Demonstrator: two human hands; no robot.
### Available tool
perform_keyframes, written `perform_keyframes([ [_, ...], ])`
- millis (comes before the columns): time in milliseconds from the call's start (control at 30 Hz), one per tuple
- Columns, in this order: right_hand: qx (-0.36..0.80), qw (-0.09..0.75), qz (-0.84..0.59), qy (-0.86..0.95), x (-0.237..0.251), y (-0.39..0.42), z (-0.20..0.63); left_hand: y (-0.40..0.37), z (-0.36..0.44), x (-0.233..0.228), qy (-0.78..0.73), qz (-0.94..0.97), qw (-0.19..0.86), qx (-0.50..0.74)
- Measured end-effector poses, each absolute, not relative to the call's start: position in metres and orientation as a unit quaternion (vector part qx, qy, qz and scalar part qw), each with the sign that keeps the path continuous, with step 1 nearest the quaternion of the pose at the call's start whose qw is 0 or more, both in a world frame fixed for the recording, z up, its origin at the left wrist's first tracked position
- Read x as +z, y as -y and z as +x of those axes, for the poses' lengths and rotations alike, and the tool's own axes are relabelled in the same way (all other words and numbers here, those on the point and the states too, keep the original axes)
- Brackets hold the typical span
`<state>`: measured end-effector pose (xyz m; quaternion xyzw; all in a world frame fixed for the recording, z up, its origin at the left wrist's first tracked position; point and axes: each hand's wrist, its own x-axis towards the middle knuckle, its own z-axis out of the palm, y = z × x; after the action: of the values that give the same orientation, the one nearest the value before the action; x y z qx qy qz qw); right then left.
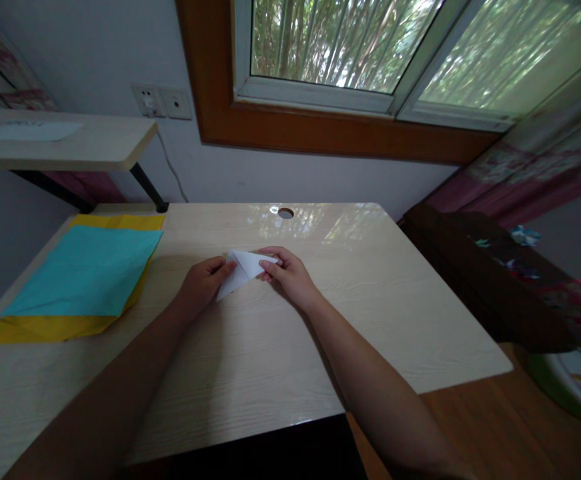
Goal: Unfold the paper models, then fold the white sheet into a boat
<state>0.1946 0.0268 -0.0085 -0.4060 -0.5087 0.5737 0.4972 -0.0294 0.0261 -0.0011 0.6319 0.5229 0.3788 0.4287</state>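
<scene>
Between my two hands is a small folded piece of white paper (248,264), roughly triangular, with a crease line showing on its upper face. My left hand (204,283) pinches its left side, thumb on top. At the right corner, my right hand (290,272) grips it with the thumb above and the fingers behind. The paper is held just over the pale wood-grain desk (270,347); whether it touches the surface I cannot tell. Its underside and the fingertips beneath are hidden.
Turquoise sheets (90,270) lie on yellow paper (45,329) at the desk's left. A raised shelf (110,143) stands behind them. A round cable hole (285,213) is near the back edge. Beyond the desk's right side are a dark wooden cabinet (480,280) and a round green-and-white container (560,387).
</scene>
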Motion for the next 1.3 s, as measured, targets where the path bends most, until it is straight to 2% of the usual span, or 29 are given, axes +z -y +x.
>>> perform_keyframes([
  [267, 0.535, 0.519, -0.421, 0.516, -0.009, -0.026, 0.199, -0.031, -0.028, -0.015, -0.454, 0.655, 0.388, 0.463],
  [433, 0.540, 0.511, -0.415, 0.524, -0.002, -0.022, 0.196, -0.029, -0.029, -0.010, -0.371, 0.773, 0.328, 0.397],
  [733, 0.555, 0.513, -0.382, 0.532, -0.001, -0.023, 0.196, -0.017, -0.028, -0.001, -0.361, 0.773, 0.436, 0.286],
  [833, 0.561, 0.518, -0.368, 0.530, -0.004, -0.023, 0.196, -0.016, -0.029, -0.002, -0.348, 0.772, 0.445, 0.291],
  [1033, 0.565, 0.516, -0.361, 0.533, -0.001, -0.022, 0.194, -0.021, -0.032, -0.009, -0.313, 0.807, 0.397, 0.306],
  [1300, 0.545, 0.509, -0.357, 0.562, 0.000, -0.019, 0.192, -0.018, -0.030, -0.007, -0.310, 0.764, 0.456, 0.335],
])
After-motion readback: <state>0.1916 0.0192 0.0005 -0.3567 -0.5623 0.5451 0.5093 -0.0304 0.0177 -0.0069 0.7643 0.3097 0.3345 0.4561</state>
